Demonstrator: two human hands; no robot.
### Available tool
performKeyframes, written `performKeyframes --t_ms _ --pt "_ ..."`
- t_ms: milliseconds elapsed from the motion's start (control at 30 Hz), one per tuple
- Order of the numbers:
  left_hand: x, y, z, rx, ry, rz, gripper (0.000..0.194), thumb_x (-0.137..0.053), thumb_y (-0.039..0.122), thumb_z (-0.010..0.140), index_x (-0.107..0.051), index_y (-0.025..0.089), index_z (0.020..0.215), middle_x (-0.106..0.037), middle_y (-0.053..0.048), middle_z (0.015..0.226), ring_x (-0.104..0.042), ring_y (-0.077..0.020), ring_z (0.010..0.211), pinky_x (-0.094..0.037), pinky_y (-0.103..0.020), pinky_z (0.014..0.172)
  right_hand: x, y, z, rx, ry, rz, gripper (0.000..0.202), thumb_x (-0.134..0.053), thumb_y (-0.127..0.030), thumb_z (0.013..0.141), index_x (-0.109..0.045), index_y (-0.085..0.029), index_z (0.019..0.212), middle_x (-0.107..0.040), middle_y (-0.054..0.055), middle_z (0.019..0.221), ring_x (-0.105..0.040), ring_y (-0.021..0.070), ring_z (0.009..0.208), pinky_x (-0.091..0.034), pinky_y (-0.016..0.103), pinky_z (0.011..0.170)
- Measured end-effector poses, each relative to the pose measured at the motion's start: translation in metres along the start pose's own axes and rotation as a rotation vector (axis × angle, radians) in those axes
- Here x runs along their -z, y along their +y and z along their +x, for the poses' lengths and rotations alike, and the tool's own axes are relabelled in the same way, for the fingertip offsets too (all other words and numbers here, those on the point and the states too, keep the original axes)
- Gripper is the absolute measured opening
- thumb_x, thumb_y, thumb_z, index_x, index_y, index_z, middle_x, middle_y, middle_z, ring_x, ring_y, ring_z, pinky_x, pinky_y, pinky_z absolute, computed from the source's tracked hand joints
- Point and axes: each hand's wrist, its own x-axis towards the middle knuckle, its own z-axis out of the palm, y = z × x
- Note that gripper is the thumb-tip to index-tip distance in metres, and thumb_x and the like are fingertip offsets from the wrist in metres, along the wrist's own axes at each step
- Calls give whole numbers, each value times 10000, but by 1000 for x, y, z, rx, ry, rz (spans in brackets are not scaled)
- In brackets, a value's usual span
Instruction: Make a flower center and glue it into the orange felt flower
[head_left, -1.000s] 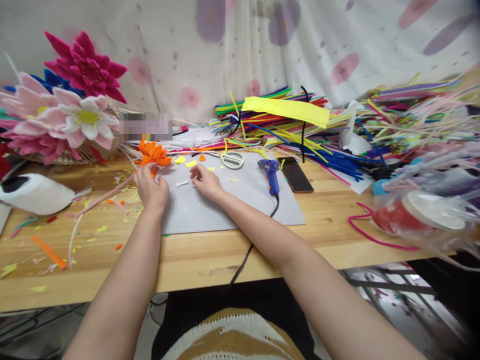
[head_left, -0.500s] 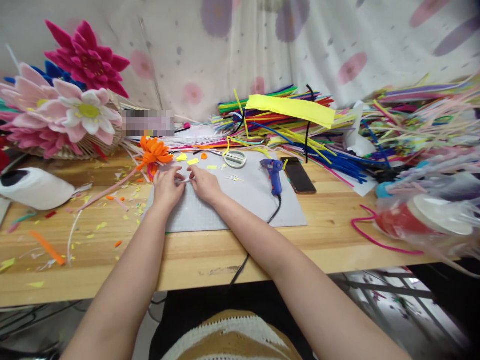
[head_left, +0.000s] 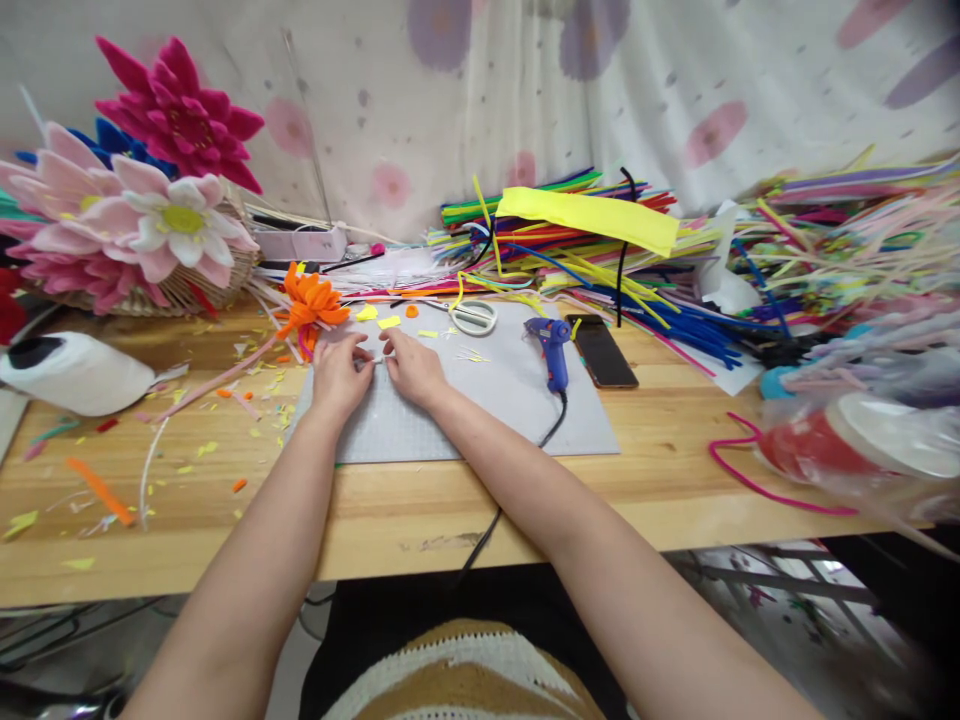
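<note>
Over the grey mat (head_left: pixel 517 415), my left hand (head_left: pixel 342 375) and my right hand (head_left: pixel 414 368) face each other with bent fingers. A small white strip (head_left: pixel 379 360) spans the narrow gap between them, pinched at each end; its exact kind is too small to tell. Just behind my left hand is an orange flower (head_left: pixel 313 300) with fluffy petals. Yellow scraps (head_left: pixel 388 322) and grey-handled scissors (head_left: pixel 474 318) lie beyond my fingers. A blue hot glue gun (head_left: pixel 555 355) rests on the mat's right part, its black cord running toward the front edge.
A phone (head_left: pixel 606 350) lies right of the mat. Bundles of coloured pipe cleaners (head_left: pixel 570 240) line the back. On the left stand a basket of felt-like flowers (head_left: pixel 180 225) and a white spool (head_left: pixel 79 375). Scraps litter the wooden table (head_left: pixel 225 540).
The whole view has shifted slightly to the right in the picture. Both hands keep nearly the same pose around the white strip.
</note>
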Motion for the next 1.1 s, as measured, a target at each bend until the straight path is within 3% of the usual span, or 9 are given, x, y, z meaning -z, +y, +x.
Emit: performKeyframes --t_ms 333,533,667,833,933,1033,1100 --pt "1 3 0 -4 -8 1 383 -561 155 689 -589 197 1069 -686 -53 820 -592 -268 967 -288 -469 1015 -1 -1 2 -15 -21 -6 289 -399 -159 858 -458 -241 1129 -634 32 1023 -574 173 967 -443 302 805" --pt "-1 -1 2 31 17 -3 358 -568 168 697 -592 196 1053 -690 -52 819 -584 -270 972 -324 -456 986 7 -4 -2 -160 83 71 304 -418 -119 805 -450 -233 1085 -626 29 993 -577 174 904 -446 313 767" --pt "-1 -3 2 40 17 1 359 -555 171 703 -593 191 1059 -689 -56 828 -582 -267 966 -342 -448 967 18 -1 -4 -217 121 173 308 -441 -123 777 -436 -224 1068 -624 13 945 -575 147 773 -437 291 712" --pt "2 0 0 -37 1 5 447 -583 172 653 -584 198 1099 -671 -75 976 -549 -277 1024 -335 -440 983 44 15 -17 -144 88 226 301 -472 -127 742 -449 -233 1022 -621 -24 868 -540 111 646 -416 262 662" --pt "5 5 0 -59 113 5 426 -563 158 647 -585 184 1072 -624 -98 1086 -504 -275 1095 -320 -425 1007 55 27 -36 -139 90 196 272 -466 -132 749 -457 -236 1000 -620 -28 864 -528 103 619 -411 262 655" --pt "5 20 -2 -13 275 -22 293 -489 176 732 -590 164 1007 -615 -111 1056 -506 -260 1082 -326 -423 1000 58 34 -53 -156 99 192 259 -469 -135 749 -460 -237 987 -619 -26 847 -526 102 616 -415 264 662" --pt "-1 35 -7 -27 259 -72 241 -445 217 797 -589 165 983 -620 -101 1020 -531 -240 1037 -364 -407 961 58 34 -58 -166 114 245 261 -476 -140 747 -454 -237 989 -617 -27 841 -527 99 614 -424 262 667"
